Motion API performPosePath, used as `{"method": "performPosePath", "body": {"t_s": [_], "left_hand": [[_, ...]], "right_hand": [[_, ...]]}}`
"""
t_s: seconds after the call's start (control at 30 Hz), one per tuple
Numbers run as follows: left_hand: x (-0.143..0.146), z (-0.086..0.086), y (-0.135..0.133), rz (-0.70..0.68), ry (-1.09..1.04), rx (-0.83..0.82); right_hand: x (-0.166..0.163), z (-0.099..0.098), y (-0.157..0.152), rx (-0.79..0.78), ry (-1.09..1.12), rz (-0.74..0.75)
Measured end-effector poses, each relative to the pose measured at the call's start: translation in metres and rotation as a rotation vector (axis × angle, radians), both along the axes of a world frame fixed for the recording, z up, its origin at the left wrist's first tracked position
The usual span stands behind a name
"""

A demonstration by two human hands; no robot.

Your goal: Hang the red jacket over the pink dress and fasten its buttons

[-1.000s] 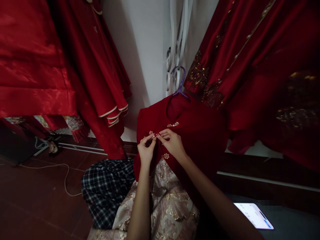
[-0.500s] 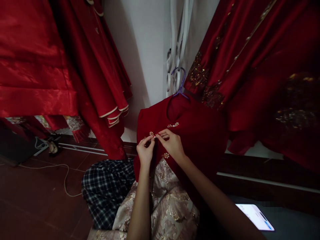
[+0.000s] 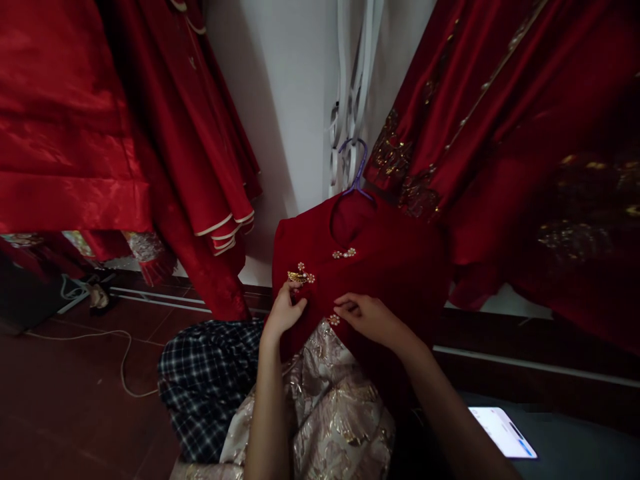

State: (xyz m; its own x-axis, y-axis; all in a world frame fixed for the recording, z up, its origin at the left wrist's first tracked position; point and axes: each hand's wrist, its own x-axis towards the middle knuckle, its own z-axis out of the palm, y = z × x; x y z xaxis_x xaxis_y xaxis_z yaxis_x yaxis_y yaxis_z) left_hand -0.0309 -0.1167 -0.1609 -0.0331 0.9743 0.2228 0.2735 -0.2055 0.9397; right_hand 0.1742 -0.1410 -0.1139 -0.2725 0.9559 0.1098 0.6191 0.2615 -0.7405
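Observation:
A dark red jacket (image 3: 395, 267) hangs before me on a purple hanger (image 3: 358, 175). My left hand (image 3: 285, 312) is at its left front panel, fingertips just below a gold ornament (image 3: 296, 276), with thumb and fingers apart. Pearl-and-gold flower clasps (image 3: 310, 278) lie beside that ornament. My right hand (image 3: 373, 319) hovers over or touches the front, fingers loosely bent and holding nothing visible. Close to its fingertips is a lower flower clasp (image 3: 333, 320). A further flower clasp (image 3: 345, 253) sits below the neckline. Pale brocade fabric (image 3: 340, 407) with gold pattern shows beneath the jacket.
Red garments (image 3: 70, 133) hang at left, and red gowns with gold trim (image 3: 480, 107) at right. A white metal stand (image 3: 353, 87) rises behind the hanger. A lit phone (image 3: 503, 432) lies lower right. Plaid cloth (image 3: 210, 380) and a cable (image 3: 125, 360) are lower left.
My hands, which were together at a clasp on the jacket, have parted. The right has moved right and down; the left has dropped slightly, uncovering the gold ornament and flower clasps.

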Motion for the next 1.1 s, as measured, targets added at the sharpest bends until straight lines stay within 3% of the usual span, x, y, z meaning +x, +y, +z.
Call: {"method": "performPosePath", "body": {"t_s": [0.13,0.3,0.5,0.6,0.77,0.87,1.0,1.1], "left_hand": [[-0.011,0.009,-0.016,-0.146,0.166,-0.056],[-0.02,0.019,-0.026,-0.115,0.256,-0.177],[-0.012,0.026,-0.023,-0.096,0.192,-0.115],[-0.003,0.026,-0.023,-0.192,0.062,-0.158],[0.004,0.024,-0.024,-0.471,-0.104,-0.268],[0.003,0.024,-0.023,-0.508,-0.055,-0.275],[0.003,0.023,-0.019,-0.426,-0.054,-0.247],[0.003,0.023,-0.018,-0.384,-0.051,-0.237]], "right_hand": [[0.009,-0.012,-0.003,-0.071,-0.063,-0.001],[0.01,-0.023,0.004,-0.106,-0.068,0.114],[0.0,-0.029,0.003,-0.101,-0.071,0.092],[-0.006,-0.027,0.0,-0.035,-0.105,0.079],[-0.008,-0.022,0.001,0.019,-0.106,0.065],[-0.007,-0.021,0.003,-0.008,-0.034,0.051],[-0.01,-0.02,0.005,-0.114,0.227,0.114],[-0.015,-0.021,0.006,-0.081,0.376,0.061]]}}
